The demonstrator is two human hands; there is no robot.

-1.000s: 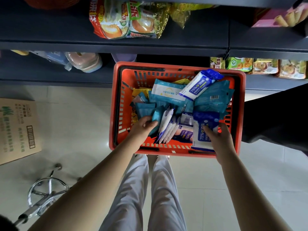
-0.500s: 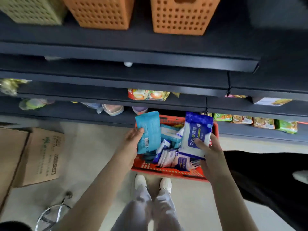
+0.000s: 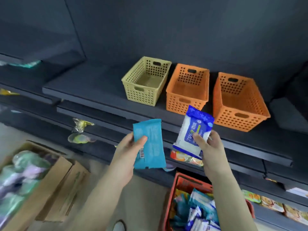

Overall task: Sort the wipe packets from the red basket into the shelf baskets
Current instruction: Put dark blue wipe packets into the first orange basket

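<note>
The left hand (image 3: 126,151) grips a teal packet (image 3: 150,144) by its left edge, thumb across the front and fingers behind, so most of the packet stands free to the right of the grip and its printed face and barcode can be read. The right hand (image 3: 212,150) pinches a blue packet (image 3: 194,130) at its lower end, thumb on the label; the packet's top tilts up and away from the grip, toward the shelf (image 3: 93,85). Holding one kind in each hand looks like a way to sort two kinds in one trip. Above and beyond both grips three baskets stand in a row on the shelf, all appearing empty: the yellow basket (image 3: 144,96) up from the left grip, an orange basket (image 3: 181,104) just above the blue packet's top edge, and a far orange basket (image 3: 240,118) up and right of the right grip. Each packet hangs short of the shelf edge, inside no basket. The red basket (image 3: 183,178) sits below the right wrist, with many packets left, so the sorting seems barely begun.
</note>
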